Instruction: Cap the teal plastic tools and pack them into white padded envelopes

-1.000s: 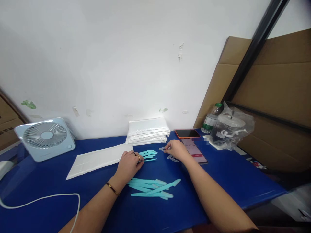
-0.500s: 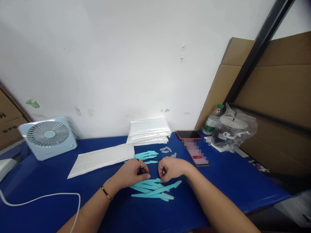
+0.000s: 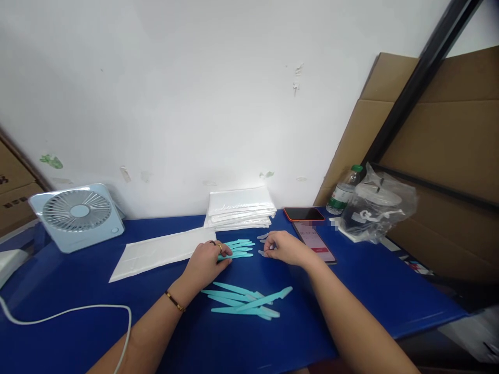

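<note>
My left hand (image 3: 208,262) is at the farther group of turquoise eyebrow razors (image 3: 244,249), its fingers closed on the handle end of one. Across from it, my right hand (image 3: 283,246) pinches a small clear blade cap (image 3: 262,253) between thumb and forefinger. More clear caps (image 3: 263,236) lie just beyond those fingertips, partly hidden by the hand. Closer to me, several turquoise razors (image 3: 249,302) with covered blades lie crossed in a loose pile, and neither hand touches them.
A white padded sleeve (image 3: 156,254) lies left of the razors, with a stack of similar sleeves (image 3: 239,208) by the wall. Two phones (image 3: 304,214) are at right, near a bottle (image 3: 343,192) and a bagged cup (image 3: 376,208). A fan (image 3: 80,215) and white cable (image 3: 78,314) occupy the left.
Both hands have moved away from the near pile toward the back. My left hand is now at the farther razors, my right at the clear caps. The near pile has fewer razors.
</note>
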Demonstrator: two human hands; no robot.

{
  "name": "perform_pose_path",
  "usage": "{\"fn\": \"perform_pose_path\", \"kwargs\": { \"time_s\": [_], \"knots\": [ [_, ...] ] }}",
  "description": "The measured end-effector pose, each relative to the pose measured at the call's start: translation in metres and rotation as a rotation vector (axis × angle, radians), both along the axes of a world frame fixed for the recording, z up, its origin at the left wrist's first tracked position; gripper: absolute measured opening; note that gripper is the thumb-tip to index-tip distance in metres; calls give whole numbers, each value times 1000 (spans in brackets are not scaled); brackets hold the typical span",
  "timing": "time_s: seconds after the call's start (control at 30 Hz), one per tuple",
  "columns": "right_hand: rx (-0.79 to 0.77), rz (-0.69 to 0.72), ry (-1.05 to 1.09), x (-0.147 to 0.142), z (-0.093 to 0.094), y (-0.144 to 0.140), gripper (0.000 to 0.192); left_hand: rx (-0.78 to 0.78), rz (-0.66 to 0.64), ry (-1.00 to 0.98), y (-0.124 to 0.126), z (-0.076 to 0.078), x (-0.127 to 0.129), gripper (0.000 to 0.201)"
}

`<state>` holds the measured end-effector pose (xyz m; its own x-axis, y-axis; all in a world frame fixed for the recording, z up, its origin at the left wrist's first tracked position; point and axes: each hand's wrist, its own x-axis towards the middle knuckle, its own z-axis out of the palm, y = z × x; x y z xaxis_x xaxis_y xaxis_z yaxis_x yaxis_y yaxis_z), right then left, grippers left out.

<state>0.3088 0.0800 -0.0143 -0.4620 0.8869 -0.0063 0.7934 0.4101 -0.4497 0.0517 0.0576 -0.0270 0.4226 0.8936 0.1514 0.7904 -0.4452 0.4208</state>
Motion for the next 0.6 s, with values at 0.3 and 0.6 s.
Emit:
{"fn": "perform_pose_path", "kwargs": {
  "time_s": [0.3, 0.6],
  "knots": [
    [-398, 421, -216, 10, 1, -10, 29, -242, -323, -60, -26, 18, 16, 23],
    [-148, 430, -165, -7, 5, -15, 15, -148, -310, 23, -26, 10, 21, 21]
  ]
}}
